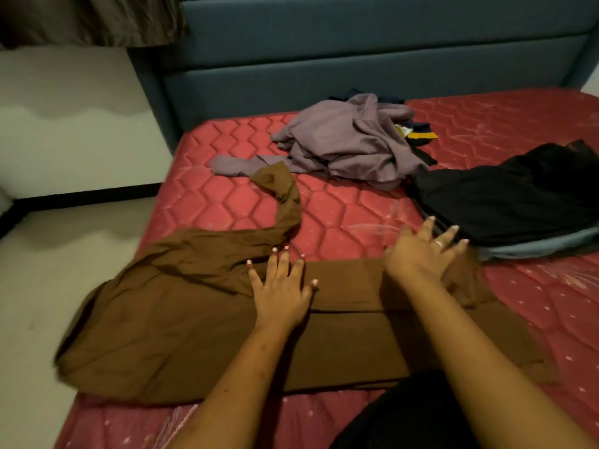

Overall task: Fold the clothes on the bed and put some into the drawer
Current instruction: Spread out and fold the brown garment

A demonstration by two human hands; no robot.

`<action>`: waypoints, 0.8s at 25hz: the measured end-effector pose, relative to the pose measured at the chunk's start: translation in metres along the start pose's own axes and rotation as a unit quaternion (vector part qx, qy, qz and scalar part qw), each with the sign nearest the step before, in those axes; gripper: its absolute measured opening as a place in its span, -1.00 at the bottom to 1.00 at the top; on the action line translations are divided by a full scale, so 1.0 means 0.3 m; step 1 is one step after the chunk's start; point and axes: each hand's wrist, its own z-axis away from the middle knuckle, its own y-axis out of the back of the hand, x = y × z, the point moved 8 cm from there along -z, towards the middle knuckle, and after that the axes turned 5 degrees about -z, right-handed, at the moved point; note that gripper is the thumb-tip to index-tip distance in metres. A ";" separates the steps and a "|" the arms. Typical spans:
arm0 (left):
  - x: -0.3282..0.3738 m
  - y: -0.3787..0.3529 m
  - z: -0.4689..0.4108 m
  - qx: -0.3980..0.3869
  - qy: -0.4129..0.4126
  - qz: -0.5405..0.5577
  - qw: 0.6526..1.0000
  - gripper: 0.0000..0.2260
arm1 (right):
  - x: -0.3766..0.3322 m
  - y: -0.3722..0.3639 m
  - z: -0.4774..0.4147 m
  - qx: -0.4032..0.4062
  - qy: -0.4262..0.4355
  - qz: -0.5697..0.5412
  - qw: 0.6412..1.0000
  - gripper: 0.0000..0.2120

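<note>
My left hand (282,293) lay flat on the brown garment (181,319) just below the middle of the frame, fingers straight and spread, palm pressing the cloth down and gripping nothing. My right hand (418,254) lay to its right and a little higher, also released and flat with fingers fanned (a ring showed on one of them). Its palm was on the upper edge of the same brown cloth, and its fingertips reached out toward the dark clothes beyond; whether they touched them I could not tell.

The brown garment stretched across the lower half of the frame on the red quilted mattress (340,215), a fold line running sideways between my forearms. Its left part was rumpled and hung over the mattress edge, and a long narrow strip curled up toward the centre.

A crumpled purple garment (350,144) sat heaped above the centre, with darker pieces partly under it. At the right edge a black garment (505,196) lay on a grey-blue cloth (534,246). A teal padded headboard (324,59) filled the top, and pale floor (48,286) the left side.
</note>
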 end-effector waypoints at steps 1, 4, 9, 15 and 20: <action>-0.081 0.046 0.009 0.015 0.020 0.013 1.000 -0.46 | -0.119 -0.023 0.039 -0.033 0.034 -0.048 0.998 -0.46; -0.369 0.149 0.054 0.042 0.103 0.063 0.992 -0.44 | -0.501 -0.153 0.203 -0.186 0.145 -0.226 0.945 -0.45; -0.740 0.136 0.104 0.014 0.146 0.268 0.952 -0.32 | -0.819 -0.307 0.244 -0.178 0.197 -0.219 0.939 -0.24; -0.763 -0.008 0.074 -0.061 0.179 0.309 0.932 -0.28 | -0.856 -0.343 0.029 -0.083 0.244 -0.008 0.966 -0.60; -0.678 -0.048 0.065 -0.101 0.162 0.532 0.825 -0.43 | -1.041 -0.064 0.327 0.102 0.432 -0.033 0.895 -0.79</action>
